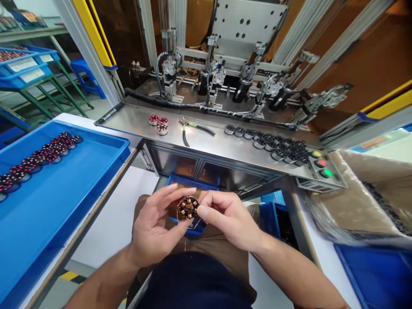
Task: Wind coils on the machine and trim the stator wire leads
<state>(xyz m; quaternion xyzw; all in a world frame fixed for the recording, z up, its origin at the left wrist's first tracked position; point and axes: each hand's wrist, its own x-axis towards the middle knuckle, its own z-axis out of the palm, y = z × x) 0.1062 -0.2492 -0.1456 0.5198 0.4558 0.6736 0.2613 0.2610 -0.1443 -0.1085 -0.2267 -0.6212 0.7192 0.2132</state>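
- Left hand (157, 227): palm inward, curved round the left side; grip clamped, fingers above and thumb below, on one wound core (189, 207).
- Right hand (230, 219): thumb and bent forefinger together, grip clamped at the core's 3 o'clock edge.
- Core: ring-shaped, copper coils, above the lap; thin wire (178, 212) at its 9 o'clock.
- From core, 12 o'clock: one pair of pliers (185, 134) on the smooth metal surface (206, 143).
- 11 o'clock: three red-and-black cores (162, 128).
- Between 1 and 2 o'clock: black-topped cores (273, 143), overlapping, uncountable.
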